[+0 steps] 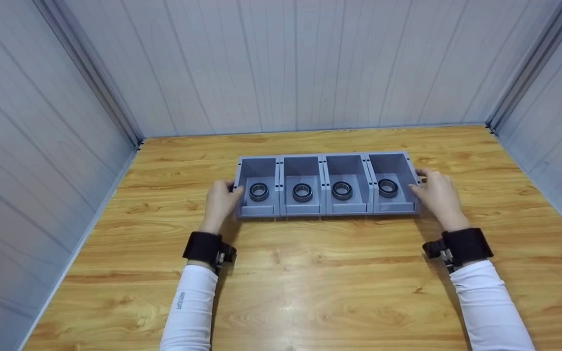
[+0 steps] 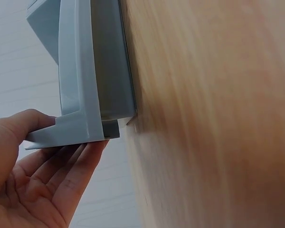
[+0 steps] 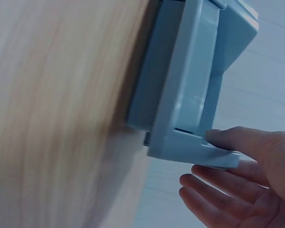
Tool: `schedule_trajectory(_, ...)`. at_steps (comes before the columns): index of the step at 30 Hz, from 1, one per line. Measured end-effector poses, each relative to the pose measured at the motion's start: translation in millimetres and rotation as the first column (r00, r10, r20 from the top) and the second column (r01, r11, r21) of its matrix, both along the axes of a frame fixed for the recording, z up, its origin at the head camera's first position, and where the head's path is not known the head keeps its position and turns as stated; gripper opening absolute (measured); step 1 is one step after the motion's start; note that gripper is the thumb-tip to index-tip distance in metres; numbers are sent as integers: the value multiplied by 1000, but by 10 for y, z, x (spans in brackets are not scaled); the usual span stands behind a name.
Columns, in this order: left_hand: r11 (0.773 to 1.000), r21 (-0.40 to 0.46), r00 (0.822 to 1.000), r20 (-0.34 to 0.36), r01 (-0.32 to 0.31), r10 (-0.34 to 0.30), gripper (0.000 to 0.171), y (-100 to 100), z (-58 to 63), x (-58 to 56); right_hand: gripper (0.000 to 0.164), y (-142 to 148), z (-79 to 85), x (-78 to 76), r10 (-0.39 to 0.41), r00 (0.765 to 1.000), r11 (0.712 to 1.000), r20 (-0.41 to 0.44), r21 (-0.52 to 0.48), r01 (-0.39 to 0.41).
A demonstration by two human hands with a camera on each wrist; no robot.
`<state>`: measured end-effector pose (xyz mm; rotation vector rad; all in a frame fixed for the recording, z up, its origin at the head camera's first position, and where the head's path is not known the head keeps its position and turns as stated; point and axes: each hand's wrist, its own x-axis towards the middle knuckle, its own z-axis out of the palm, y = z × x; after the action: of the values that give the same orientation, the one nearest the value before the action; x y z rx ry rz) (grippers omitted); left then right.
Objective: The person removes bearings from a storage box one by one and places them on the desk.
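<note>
A row of several grey plastic bins stands side by side on the wooden table, with one ball bearing lying in each. My left hand (image 1: 220, 202) pinches the outer side wall of the leftmost bin (image 1: 256, 211), thumb over the wall's top edge and fingers against its outside. At the other end, my right hand (image 1: 441, 199) holds the rightmost bin (image 1: 395, 207) the same way, its thumb (image 3: 228, 139) on the inner side. The left bearing (image 1: 259, 198) and the right bearing (image 1: 388, 195) sit flat on the bin floors. In both wrist views, the bin's underside sits close to the tabletop.
The wooden tabletop (image 1: 286, 278) extends in front of the row and to both sides. A white panelled wall (image 1: 286, 63) rises behind, with side walls to the left and right. Black camera straps (image 1: 203, 247) are worn on both wrists.
</note>
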<state>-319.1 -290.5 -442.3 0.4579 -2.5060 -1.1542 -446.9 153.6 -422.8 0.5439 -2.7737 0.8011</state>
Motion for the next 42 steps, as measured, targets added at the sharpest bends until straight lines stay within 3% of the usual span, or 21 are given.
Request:
schedule_trajectory(14, 1000, -3, 1000, -3, 1, -1, 24, 22, 18, 13, 45, -76, 82, 135, 136, 983, 990, -122, 61, -129)
schedule_trajectory(27, 1000, 9, 999, 30, -11, 11, 29, 20, 27, -4, 50, -209, 141, 156, 186, 979, 977, -86, 122, -175)
schedule_trajectory(42, 1000, 23, 1000, 30, -7, 6, 28, 18, 27, 11, 48, -371, 99, 21, 220, 975, 957, -5, 192, -215)
